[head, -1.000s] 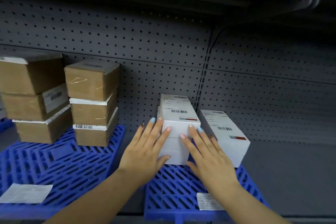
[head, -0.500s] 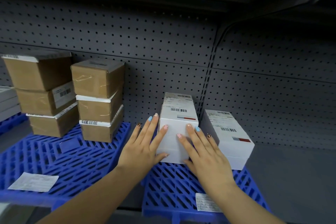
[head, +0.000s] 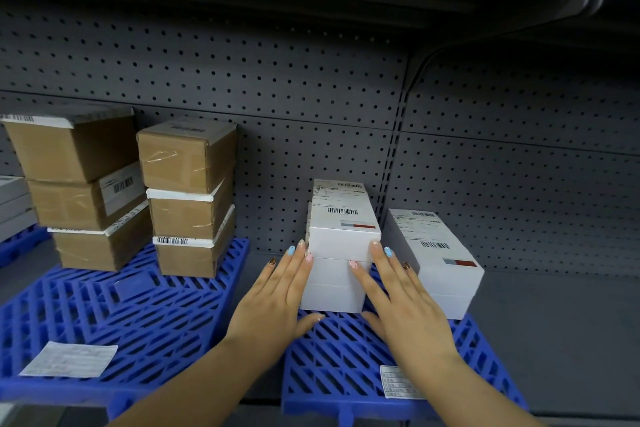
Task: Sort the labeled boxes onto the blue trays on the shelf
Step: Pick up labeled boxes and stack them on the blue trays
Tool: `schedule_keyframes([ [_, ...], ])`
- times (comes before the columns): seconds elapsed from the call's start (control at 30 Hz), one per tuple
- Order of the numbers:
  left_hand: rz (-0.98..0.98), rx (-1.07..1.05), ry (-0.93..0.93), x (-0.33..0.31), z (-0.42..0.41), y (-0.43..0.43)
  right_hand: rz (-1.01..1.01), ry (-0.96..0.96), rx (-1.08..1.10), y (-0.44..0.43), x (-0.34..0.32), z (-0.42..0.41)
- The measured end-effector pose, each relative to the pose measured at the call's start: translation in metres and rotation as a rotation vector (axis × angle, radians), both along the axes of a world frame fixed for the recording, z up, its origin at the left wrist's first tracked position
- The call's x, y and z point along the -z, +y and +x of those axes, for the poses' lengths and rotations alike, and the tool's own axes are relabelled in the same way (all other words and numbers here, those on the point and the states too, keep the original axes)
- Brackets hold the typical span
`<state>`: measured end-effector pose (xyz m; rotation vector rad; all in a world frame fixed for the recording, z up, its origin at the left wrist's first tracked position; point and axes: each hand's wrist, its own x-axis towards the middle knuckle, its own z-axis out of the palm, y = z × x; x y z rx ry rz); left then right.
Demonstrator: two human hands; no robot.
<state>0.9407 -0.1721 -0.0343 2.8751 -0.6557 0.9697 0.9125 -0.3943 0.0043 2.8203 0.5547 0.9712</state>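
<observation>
While both hands lie flat with fingers straight and close together, they flank a stack of 2 white labeled boxes on the right blue tray (head: 346, 357). The left hand (head: 273, 302) rests its fingers along the stack's left side, its thumb spread out below the front edge of the lower white box (head: 330, 288). The right hand (head: 408, 309) presses its fingers against the stack's right side, with 1 fingertip on the front face of the lower box. Neither hand curls round anything; the palms sit low over the tray's slats. The upper white box (head: 343, 218) sits squarely on the lower one, its shipping label and barcode facing up.

Just beside the right hand, a 3rd white box (head: 436, 264) stands on the same tray, close to the stack but apart from it, leaving only a narrow gap for the fingers. A small printed label (head: 398, 381) lies near the tray's front edge.

On the left blue tray (head: 138, 309) stand 2 stacks of 3 brown cardboard boxes, 1 at the far left (head: 79, 191) and 1 nearer the middle (head: 187, 198), with a paper slip (head: 69, 359) at the front. Grey pegboard (head: 277, 80) backs the shelf
</observation>
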Motion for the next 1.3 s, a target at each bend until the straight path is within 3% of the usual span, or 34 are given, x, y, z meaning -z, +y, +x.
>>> schedule_keyframes([
  [0.33, 0.011, 0.019, 0.059, -0.008, -0.005, -0.001, 0.043, 0.058, -0.006, 0.005, -0.002, -0.004],
  [0.63, 0.075, 0.018, -0.122, -0.04, -0.01, 0.008, 0.072, 0.08, 0.003, -0.002, -0.016, -0.017],
  [0.93, -0.012, -0.055, 0.237, -0.024, -0.024, -0.004, -0.013, 0.209, -0.001, -0.01, 0.007, -0.008],
  [1.07, -0.033, -0.08, 0.29, -0.034, -0.032, -0.014, -0.012, 0.267, -0.021, -0.001, 0.002, -0.005],
  [1.3, -0.051, 0.071, 0.505, -0.034, -0.034, -0.014, -0.028, 0.388, -0.038, 0.001, -0.006, -0.008],
])
